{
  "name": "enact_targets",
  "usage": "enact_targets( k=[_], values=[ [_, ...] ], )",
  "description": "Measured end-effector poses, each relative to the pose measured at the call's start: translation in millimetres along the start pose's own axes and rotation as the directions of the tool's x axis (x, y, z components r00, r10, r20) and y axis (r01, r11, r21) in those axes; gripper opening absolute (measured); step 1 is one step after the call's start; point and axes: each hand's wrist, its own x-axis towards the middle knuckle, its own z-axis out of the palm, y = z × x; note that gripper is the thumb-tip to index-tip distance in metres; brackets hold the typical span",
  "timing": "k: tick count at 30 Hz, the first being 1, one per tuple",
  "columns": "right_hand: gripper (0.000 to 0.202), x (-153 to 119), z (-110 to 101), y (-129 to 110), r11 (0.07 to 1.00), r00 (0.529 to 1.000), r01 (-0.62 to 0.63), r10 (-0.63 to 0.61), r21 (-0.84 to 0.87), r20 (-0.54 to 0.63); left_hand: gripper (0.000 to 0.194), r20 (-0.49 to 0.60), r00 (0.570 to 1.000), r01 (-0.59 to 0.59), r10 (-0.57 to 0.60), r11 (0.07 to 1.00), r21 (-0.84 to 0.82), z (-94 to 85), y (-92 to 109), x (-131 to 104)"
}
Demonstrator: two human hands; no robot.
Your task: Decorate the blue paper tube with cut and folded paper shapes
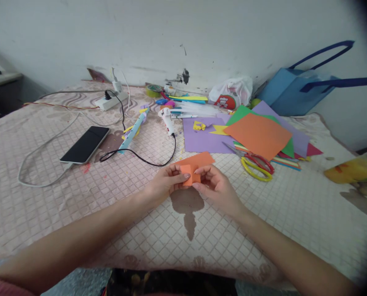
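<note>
Between my two hands is a small folded piece of orange paper [187, 170], held above the near middle of the table. My left hand [168, 180] pinches its left side, thumb across the front. The fingers of my right hand [213, 181] are closed on its right edge. Just behind lies a larger strip of orange paper [203, 158], partly covered by my hands. Scissors [257, 166] with red and yellow handles rest to the right of my right hand. A white glue gun [167, 120] lies beyond my hands, its black cord curving to the left.
A phone [85, 144] on a white cable lies at left, near a power strip [111, 100]. Coloured sheets [257, 133] are piled at right behind the scissors. A blue bag [294, 90] and a white plastic bag [233, 92] stand by the wall. A yellow cup [350, 168] is far right.
</note>
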Motion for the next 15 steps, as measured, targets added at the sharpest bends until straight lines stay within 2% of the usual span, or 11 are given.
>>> enact_targets(
  k=[15],
  values=[
    [0.015, -0.5, 1.2, -3.4, 1.000, 0.998, 0.020, -0.020, -0.013, -0.066, 0.025, -0.013, 1.000, -0.001, 0.001, 1.000, -0.018, -0.3, -2.0, -0.3]
  ],
)
